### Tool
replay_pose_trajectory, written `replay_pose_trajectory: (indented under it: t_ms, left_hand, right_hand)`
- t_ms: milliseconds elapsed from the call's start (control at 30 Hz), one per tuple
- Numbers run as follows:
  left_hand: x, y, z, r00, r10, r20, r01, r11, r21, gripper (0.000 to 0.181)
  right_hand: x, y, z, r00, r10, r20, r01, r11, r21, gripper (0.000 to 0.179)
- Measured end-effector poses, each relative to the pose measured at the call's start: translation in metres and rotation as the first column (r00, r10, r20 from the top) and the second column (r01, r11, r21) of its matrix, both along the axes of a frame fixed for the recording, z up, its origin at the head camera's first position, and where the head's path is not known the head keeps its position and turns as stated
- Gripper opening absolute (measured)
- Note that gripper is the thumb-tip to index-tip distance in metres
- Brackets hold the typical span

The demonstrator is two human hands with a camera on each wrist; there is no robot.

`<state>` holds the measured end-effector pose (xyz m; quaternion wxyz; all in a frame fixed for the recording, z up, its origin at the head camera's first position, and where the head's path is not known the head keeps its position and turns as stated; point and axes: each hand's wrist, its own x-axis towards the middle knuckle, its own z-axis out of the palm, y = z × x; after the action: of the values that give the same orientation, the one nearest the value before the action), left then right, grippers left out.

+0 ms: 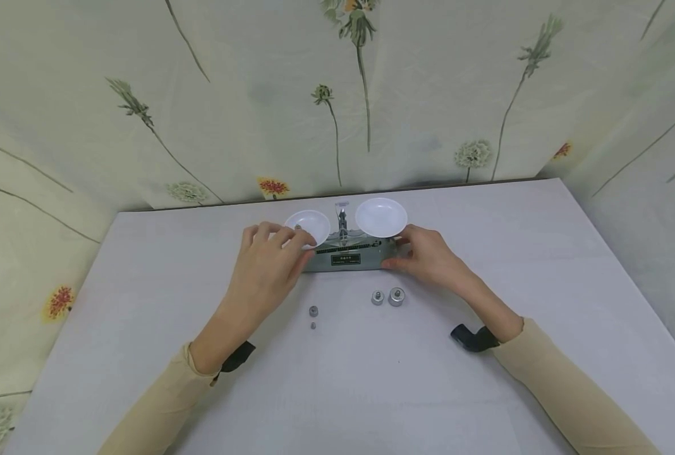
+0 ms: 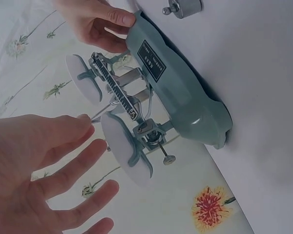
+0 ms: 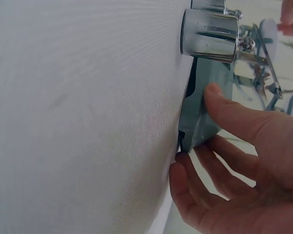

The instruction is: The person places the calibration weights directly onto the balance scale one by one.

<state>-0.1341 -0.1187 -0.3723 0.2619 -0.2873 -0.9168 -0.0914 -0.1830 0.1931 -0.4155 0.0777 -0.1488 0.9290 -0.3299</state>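
A grey-green balance scale point(image 1: 346, 258) stands toward the back of the table, with a white left pan point(image 1: 315, 221) and a white right pan point(image 1: 381, 217). The right pan sits higher than the left. My left hand point(image 1: 266, 262) hovers at the left pan, fingers spread apart in the left wrist view and fingertips close to the dish. A small metal weight point(image 1: 297, 227) shows at that pan beside the fingertips. With thumb on the front and fingers behind, my right hand point(image 3: 244, 161) grips the right end of the scale's base.
Two larger metal weights, one bigger point(image 1: 396, 296) and one smaller point(image 1: 377, 297), stand in front of the scale on the right. Two small weights point(image 1: 313, 311) lie left of them. Flower-printed cloth point(image 1: 428, 95) hangs behind the white table point(image 1: 343, 385).
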Motion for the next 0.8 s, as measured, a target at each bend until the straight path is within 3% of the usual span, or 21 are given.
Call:
replay_pose_trajectory:
  t_ms: [467, 800]
  left_hand:
    - [0.010, 0.009, -0.001, 0.998, 0.006, 0.065, -0.003, 0.999, -0.053, 0.006]
    - [0.013, 0.011, -0.008, 0.999, 0.001, 0.047, 0.003, 0.997, -0.079, 0.006]
  right_hand:
    - [-0.002, 0.002, -0.003, 1.000, 0.012, 0.002, -0.012, 1.000, -0.001, 0.060]
    - [-0.002, 0.002, -0.005, 1.000, 0.006, 0.009, -0.006, 1.000, -0.002, 0.060]
